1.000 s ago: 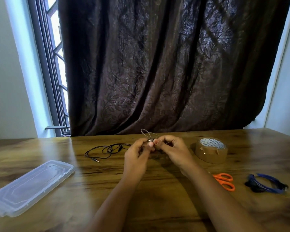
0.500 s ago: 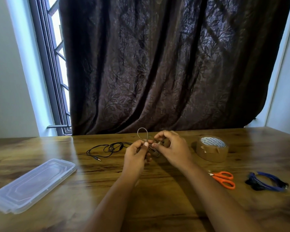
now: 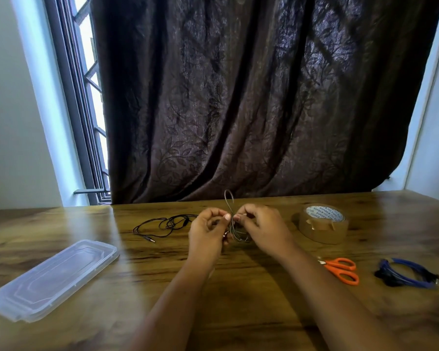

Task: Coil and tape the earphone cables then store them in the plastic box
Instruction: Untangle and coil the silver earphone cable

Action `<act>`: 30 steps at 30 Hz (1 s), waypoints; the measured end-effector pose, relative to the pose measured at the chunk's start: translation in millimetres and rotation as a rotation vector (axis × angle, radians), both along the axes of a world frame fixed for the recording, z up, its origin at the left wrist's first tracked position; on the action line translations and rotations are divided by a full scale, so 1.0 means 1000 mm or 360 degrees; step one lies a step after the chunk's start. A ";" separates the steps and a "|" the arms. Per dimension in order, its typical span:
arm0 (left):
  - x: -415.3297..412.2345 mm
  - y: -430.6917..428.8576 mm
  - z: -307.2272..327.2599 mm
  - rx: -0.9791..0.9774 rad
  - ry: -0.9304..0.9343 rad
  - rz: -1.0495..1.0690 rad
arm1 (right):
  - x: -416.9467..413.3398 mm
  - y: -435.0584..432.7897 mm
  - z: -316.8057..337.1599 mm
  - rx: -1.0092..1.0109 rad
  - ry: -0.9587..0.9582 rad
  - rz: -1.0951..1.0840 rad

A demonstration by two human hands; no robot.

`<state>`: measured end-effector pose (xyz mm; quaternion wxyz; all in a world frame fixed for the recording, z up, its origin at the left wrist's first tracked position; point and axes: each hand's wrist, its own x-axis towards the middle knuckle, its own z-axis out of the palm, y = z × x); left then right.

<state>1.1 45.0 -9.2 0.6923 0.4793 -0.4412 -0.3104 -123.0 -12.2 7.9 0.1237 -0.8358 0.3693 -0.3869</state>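
Both hands meet over the middle of the wooden table. My left hand and my right hand each pinch a thin dark earphone cable, which loops up above the fingertips and hangs in loops below them. A second black earphone cable lies loose on the table to the left, its jack pointing toward me. A blue coiled cable lies at the right. The clear plastic box sits closed at the left front. A brown tape roll stands right of my hands.
Orange-handled scissors lie between the tape roll and the blue cable. A dark curtain hangs behind the table's far edge, with a barred window to its left.
The loop above my fingers has grown taller and narrower, and more cable now hangs in loops below my hands. Both hands stayed in the same spot.
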 end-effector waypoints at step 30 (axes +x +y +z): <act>0.003 -0.008 -0.009 0.0053 -0.0289 0.0119 | -0.004 0.007 0.007 0.0127 -0.0336 -0.0062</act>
